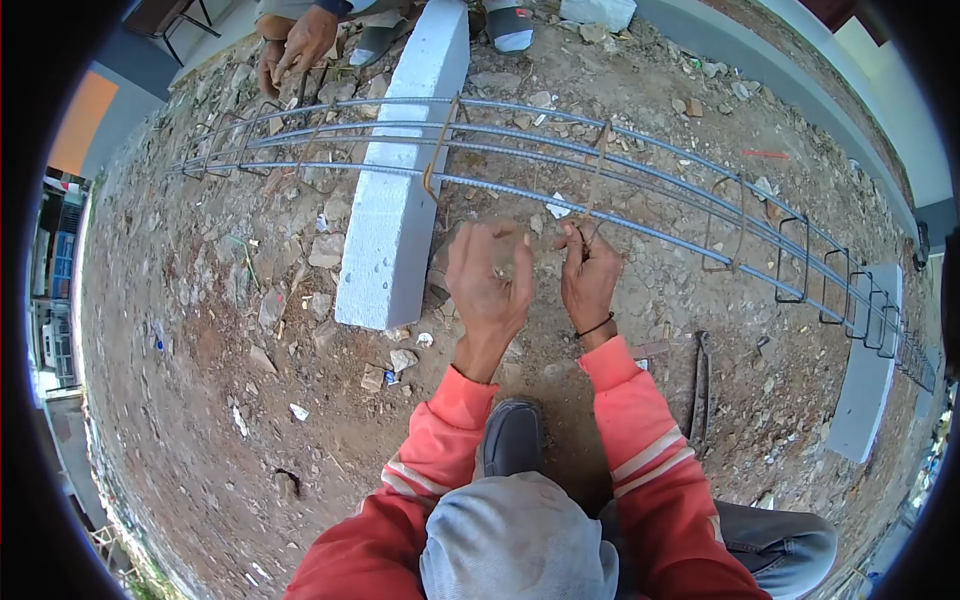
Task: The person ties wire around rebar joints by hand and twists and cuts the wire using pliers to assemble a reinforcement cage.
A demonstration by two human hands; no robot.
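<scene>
Long steel bars (pixel 500 183) with square wire stirrups around them run across the view above my hands. My left hand (pixel 490 272) is raised just below the nearest bar, fingers apart, right of a white block (pixel 390 235). Beside it my right hand (pixel 590 272) has thumb and fingers pinched together under a rusty stirrup (pixel 598 165). A thin wire seems to be at its fingertips, too small to make out clearly. Another rusty stirrup (pixel 437 155) leans by the white block.
A co-worker's hands (pixel 300 48) are near the bars at the upper left. A second light block (pixel 866 370) supports the right end. A long metal tool (pixel 701 388) lies on the stony ground at my right. My shoe (pixel 513 440) is below my hands.
</scene>
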